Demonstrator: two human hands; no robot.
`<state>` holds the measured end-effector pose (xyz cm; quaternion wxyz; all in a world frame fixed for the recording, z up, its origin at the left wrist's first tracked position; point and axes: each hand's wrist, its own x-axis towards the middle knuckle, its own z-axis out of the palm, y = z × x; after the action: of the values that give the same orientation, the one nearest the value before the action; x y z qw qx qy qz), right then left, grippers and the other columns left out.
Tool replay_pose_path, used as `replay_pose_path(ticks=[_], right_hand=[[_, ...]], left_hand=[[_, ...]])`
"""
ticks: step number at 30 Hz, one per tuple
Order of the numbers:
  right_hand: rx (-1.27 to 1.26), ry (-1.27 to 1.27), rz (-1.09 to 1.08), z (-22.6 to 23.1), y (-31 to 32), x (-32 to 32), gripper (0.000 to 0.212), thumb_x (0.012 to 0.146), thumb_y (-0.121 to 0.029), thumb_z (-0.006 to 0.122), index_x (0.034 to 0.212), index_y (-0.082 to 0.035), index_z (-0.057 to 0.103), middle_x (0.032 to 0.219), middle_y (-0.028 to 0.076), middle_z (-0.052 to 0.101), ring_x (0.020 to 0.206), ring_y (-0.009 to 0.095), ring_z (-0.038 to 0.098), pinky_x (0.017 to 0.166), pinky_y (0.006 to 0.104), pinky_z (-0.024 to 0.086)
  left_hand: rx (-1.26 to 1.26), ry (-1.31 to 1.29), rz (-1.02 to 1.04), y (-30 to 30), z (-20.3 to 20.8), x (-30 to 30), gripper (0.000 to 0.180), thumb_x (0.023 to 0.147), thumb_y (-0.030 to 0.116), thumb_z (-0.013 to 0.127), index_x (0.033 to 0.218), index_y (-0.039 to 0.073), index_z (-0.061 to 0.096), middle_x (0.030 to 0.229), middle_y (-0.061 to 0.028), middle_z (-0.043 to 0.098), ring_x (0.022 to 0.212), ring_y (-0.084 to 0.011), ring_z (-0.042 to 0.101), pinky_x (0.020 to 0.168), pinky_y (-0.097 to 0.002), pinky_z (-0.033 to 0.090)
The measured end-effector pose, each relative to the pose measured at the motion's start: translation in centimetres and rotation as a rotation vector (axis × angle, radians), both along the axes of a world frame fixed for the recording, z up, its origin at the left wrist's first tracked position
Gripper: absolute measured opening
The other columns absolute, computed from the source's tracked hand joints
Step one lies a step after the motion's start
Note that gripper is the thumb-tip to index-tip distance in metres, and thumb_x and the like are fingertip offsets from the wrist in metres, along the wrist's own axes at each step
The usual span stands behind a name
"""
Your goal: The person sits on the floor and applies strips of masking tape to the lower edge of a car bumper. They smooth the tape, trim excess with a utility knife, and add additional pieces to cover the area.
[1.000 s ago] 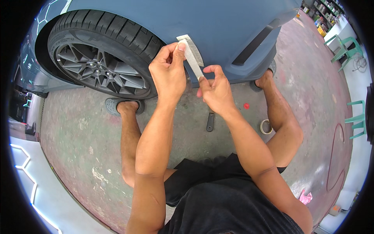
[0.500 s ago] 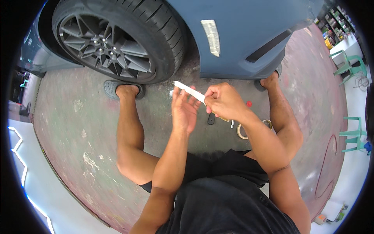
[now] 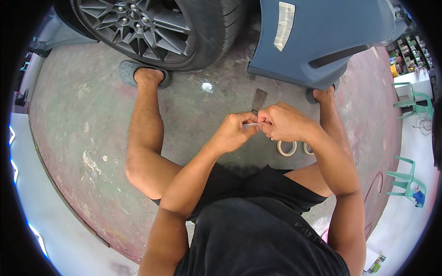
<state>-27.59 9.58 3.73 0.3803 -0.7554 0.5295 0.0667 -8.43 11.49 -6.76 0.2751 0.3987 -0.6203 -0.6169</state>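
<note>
In front of my lap, both hands meet at a thin strip of white tape (image 3: 249,124). My left hand (image 3: 234,132) pinches one end of it between thumb and forefinger. My right hand (image 3: 282,122) closes on the other end, its knuckles up, touching the left fingertips; most of the strip is hidden in the fingers. Just beyond the hands a putty knife (image 3: 259,98) lies on the floor, its handle covered by the right hand. Below the right wrist are a roll of masking tape (image 3: 279,149) and a second roll (image 3: 307,148), partly behind my forearm.
Ahead stands a car with a dark wheel (image 3: 202,46) and a blue bumper (image 3: 317,41) bearing a tape-covered patch (image 3: 284,26). White powder (image 3: 206,87) marks the concrete floor (image 3: 92,115). Green chairs (image 3: 407,177) and a stocked shelf (image 3: 414,53) are at the right.
The long white strip was stretched out past my open left hand; now that hand pinches it and both hands are together. My view has shifted, showing more floor by the bumper.
</note>
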Motion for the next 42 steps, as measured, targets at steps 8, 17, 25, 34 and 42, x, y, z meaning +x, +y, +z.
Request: replay_pose_path(ticks=[8,17,25,34,42], right_hand=[[-0.135,0.036,-0.014,-2.4,2.2,-0.9,0.013,0.09,-0.014,0.067,0.09,0.0,0.068,0.085,0.021,0.072,0.085,0.044,0.069,0.075,0.0529,0.053],[-0.009,-0.125,-0.169,-3.5,3.1,-1.8,0.011,0.089,-0.008,0.064,0.094,0.0,0.07,0.085,0.024,0.072,0.084,0.044,0.07,0.075,0.0515,0.054],[-0.469,0.055,0.0,-5.1,7.7,1.0,0.013,0.087,-0.013,0.068,0.089,-0.001,0.07,0.092,0.018,0.072,0.078,0.037,0.073,0.071,0.0477,0.06],[-0.273,0.236,-0.153,-18.6,9.3,-1.5,0.028,0.095,-0.026,0.071,0.109,-0.002,0.07,0.099,0.021,0.072,0.082,0.04,0.072,0.071,0.05,0.058],[-0.422,-0.826,-0.8,-11.8,3.1,0.0,0.022,0.099,-0.013,0.07,0.118,-0.001,0.073,0.094,0.009,0.071,0.084,0.015,0.068,0.073,0.032,0.054]], left_hand=[[0.001,-0.12,-0.026,0.3,0.5,-0.7,0.015,0.097,0.011,0.071,0.099,-0.002,0.077,0.075,-0.0077,0.069,0.066,-0.0121,0.058,0.061,-0.033,0.047],[-0.046,-0.1,0.036,1.7,-0.3,-1.4,0.02,0.094,0.012,0.066,0.1,-0.003,0.077,0.073,-0.0191,0.068,0.06,-0.0185,0.056,0.059,-0.0395,0.045],[0.304,-0.002,0.521,0.2,-7.0,0.2,0.014,0.096,0.011,0.068,0.096,0.0,0.077,0.082,-0.005,0.072,0.075,-0.0112,0.064,0.067,-0.0289,0.047],[0.404,0.256,0.497,-1.0,-3.1,1.8,0.018,0.101,0.012,0.066,0.114,0.002,0.074,0.099,-0.0112,0.077,0.094,-0.0165,0.07,0.083,-0.028,0.048],[0.322,0.429,0.474,-1.8,1.8,-1.1,0.031,0.1,0.004,0.065,0.13,-0.001,0.065,0.108,-0.0137,0.077,0.097,-0.0184,0.072,0.088,-0.0302,0.052]])
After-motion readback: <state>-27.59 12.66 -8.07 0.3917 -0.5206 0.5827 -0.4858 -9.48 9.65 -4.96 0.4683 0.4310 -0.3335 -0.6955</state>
